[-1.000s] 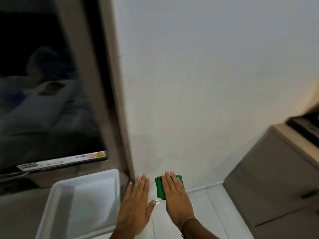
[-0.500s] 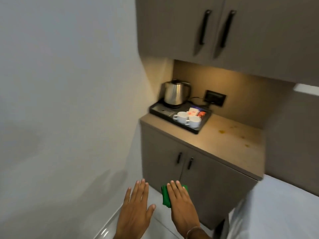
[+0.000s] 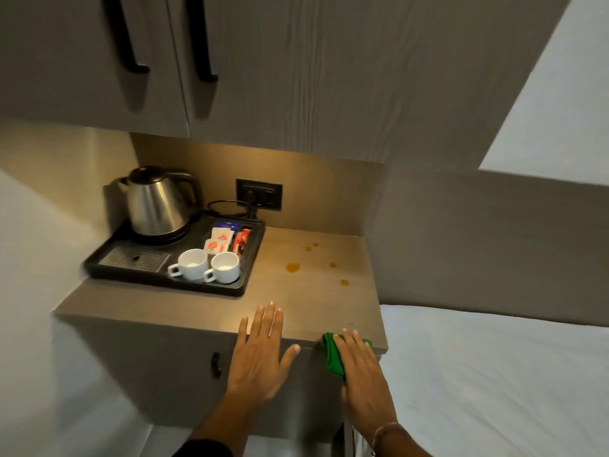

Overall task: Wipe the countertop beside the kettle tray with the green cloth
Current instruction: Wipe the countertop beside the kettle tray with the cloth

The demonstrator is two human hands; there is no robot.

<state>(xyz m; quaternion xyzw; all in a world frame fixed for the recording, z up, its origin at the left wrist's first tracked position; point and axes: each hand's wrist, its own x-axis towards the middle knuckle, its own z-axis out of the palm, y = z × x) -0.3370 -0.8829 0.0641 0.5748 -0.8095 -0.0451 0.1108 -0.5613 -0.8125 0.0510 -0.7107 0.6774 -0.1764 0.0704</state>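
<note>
The brown countertop (image 3: 306, 291) carries several orange spill spots (image 3: 292, 267) to the right of a black kettle tray (image 3: 230, 285). On the tray stand a steel kettle (image 3: 155, 202), two white cups (image 3: 207, 265) and sachets. My right hand (image 3: 361, 367) lies flat over the folded green cloth (image 3: 332, 356) at the counter's front right corner. My left hand (image 3: 260, 351) is open with fingers spread, its fingertips above the counter's front edge, holding nothing.
Upper cabinet doors with black handles (image 3: 204, 37) overhang the counter. A wall socket (image 3: 258, 193) with a plugged cord sits behind the tray. A white bed (image 3: 494, 374) adjoins the counter's right side. The lower cabinet has a black handle (image 3: 216, 365).
My view swung from the wall and a white bin to the kettle counter and came closer. Both hands now reach the counter's front edge, the cloth still under my right hand.
</note>
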